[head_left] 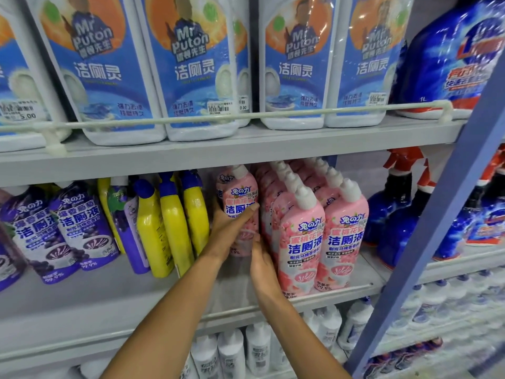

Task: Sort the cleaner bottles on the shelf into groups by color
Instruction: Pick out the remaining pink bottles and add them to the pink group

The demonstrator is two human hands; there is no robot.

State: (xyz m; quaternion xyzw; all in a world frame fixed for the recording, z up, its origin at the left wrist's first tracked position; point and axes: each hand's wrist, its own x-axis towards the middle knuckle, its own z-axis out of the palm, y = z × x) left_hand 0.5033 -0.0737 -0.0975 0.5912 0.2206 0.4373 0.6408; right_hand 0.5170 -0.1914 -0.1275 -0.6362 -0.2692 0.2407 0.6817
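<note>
Head view: we are gripping pink bottle (240, 199) in left hand (229, 231), just left of pink group (319, 236); right hand (263, 266) touching its base, grip unclear. Further left, yellow bottles (175, 222) and purple bottles (73, 228) looking mostly sorted, one purple stray remaining.

Pink blossom-print bottles (297, 236), yellow blue-capped bottles (175, 228), purple grape-print bottles (79, 228), grey shelf (109, 294)
</note>
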